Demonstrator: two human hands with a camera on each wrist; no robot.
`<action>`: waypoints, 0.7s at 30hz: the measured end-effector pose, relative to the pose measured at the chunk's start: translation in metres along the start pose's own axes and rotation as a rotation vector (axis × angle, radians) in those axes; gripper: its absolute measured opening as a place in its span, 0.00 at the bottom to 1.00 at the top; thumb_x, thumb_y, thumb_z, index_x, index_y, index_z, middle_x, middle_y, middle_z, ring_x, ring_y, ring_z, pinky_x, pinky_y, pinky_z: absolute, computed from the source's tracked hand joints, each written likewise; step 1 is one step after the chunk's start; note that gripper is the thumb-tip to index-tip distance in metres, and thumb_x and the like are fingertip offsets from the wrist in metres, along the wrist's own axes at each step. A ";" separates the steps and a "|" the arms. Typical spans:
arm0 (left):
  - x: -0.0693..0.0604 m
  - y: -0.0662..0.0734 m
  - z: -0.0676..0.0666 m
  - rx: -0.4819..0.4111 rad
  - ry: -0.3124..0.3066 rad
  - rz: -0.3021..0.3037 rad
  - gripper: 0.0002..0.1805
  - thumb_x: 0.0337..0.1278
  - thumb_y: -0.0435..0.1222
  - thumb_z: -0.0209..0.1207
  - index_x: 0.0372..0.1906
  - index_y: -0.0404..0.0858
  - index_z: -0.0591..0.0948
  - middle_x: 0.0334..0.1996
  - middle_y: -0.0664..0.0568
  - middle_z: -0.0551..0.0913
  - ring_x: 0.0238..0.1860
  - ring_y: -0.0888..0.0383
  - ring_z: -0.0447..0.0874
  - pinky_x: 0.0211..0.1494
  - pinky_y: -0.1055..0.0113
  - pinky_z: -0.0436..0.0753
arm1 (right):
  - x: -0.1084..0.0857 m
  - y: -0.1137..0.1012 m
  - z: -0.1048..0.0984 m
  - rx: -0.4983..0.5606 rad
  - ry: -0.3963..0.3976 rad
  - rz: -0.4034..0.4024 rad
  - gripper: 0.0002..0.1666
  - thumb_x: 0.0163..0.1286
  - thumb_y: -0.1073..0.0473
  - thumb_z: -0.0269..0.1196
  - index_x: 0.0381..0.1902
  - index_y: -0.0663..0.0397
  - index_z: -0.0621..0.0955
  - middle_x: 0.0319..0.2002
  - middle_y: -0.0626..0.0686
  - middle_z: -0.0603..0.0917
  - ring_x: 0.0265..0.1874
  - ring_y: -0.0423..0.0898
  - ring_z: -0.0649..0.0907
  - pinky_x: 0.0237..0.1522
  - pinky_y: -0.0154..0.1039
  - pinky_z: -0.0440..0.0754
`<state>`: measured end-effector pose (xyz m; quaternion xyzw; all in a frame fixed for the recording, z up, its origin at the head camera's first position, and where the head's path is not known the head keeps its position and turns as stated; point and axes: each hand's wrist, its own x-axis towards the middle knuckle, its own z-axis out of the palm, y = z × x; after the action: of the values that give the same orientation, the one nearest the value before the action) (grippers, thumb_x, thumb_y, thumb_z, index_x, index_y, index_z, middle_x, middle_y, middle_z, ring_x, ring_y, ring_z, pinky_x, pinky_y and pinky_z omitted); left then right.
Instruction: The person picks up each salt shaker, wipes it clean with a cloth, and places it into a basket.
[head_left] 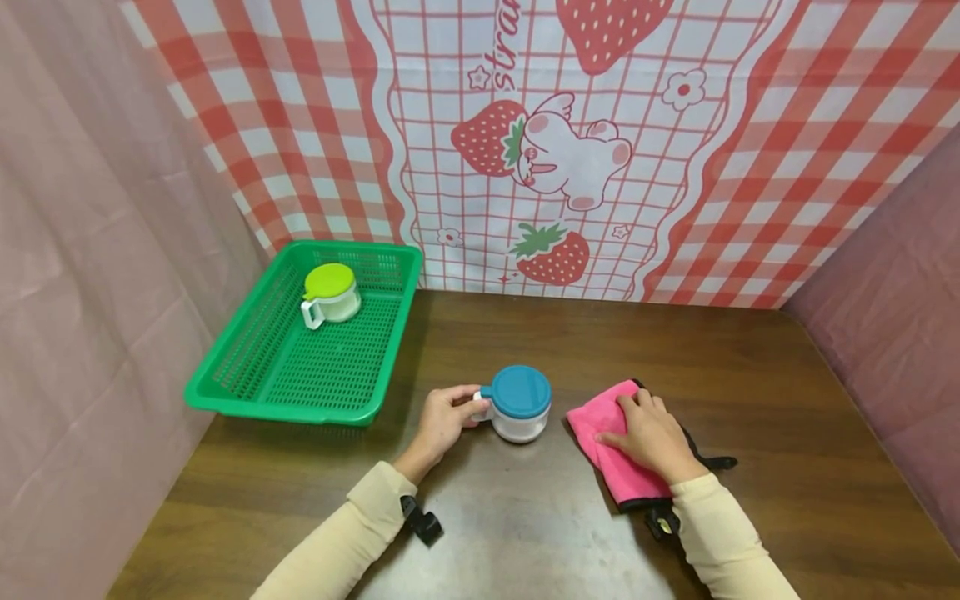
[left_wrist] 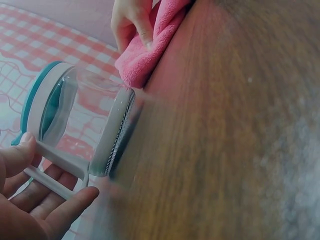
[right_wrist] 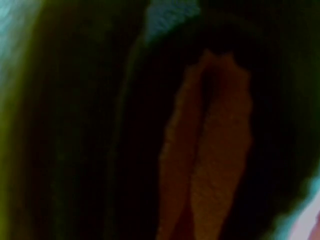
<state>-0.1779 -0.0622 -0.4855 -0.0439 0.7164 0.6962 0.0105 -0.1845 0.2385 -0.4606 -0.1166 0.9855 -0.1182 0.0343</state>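
Note:
A clear glass jar (head_left: pixel 520 427) with a blue lid (head_left: pixel 521 392) and a white side handle stands near the middle of the wooden table. My left hand (head_left: pixel 442 421) pinches that handle (left_wrist: pixel 60 167) between thumb and fingers. In the left wrist view the jar looks see-through, with a pale base close to the tabletop; whether it touches I cannot tell. To the right, my right hand (head_left: pixel 652 433) grips a pink cloth (head_left: pixel 611 471) with black edging, its fingers bent over the top. The right wrist view is dark and blurred, mostly dark material around a reddish patch.
A green plastic basket (head_left: pixel 300 414) stands at the left of the table (head_left: pixel 517 533). Inside it, towards the back, sits a similar jar (head_left: pixel 342 307) with a lime lid. A checked strawberry curtain (head_left: pixel 450 208) hangs behind, and pink drapes (head_left: pixel 97 292) border the sides.

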 end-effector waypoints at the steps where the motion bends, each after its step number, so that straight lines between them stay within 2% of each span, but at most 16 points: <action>1: 0.000 0.000 0.000 -0.002 0.000 -0.001 0.15 0.54 0.26 0.65 0.47 0.23 0.83 0.42 0.33 0.86 0.33 0.63 0.84 0.39 0.56 0.87 | 0.000 0.000 0.000 0.001 0.000 0.000 0.44 0.56 0.43 0.72 0.58 0.72 0.73 0.52 0.73 0.73 0.50 0.67 0.73 0.45 0.63 0.77; 13: 0.001 0.004 -0.002 -0.024 0.012 0.016 0.15 0.53 0.25 0.65 0.47 0.22 0.83 0.42 0.32 0.86 0.33 0.64 0.83 0.38 0.57 0.87 | 0.002 0.000 -0.002 -0.003 -0.009 -0.002 0.44 0.56 0.43 0.72 0.58 0.72 0.73 0.52 0.73 0.73 0.50 0.67 0.73 0.46 0.64 0.77; 21: 0.001 0.011 -0.004 -0.056 0.052 0.017 0.15 0.52 0.24 0.65 0.46 0.22 0.83 0.41 0.32 0.86 0.32 0.64 0.83 0.38 0.54 0.87 | 0.002 0.001 -0.001 0.002 -0.020 -0.002 0.44 0.56 0.43 0.71 0.58 0.72 0.73 0.53 0.74 0.73 0.50 0.68 0.73 0.47 0.64 0.77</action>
<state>-0.1798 -0.0658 -0.4750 -0.0563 0.6970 0.7147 -0.0155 -0.1863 0.2391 -0.4598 -0.1185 0.9849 -0.1182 0.0444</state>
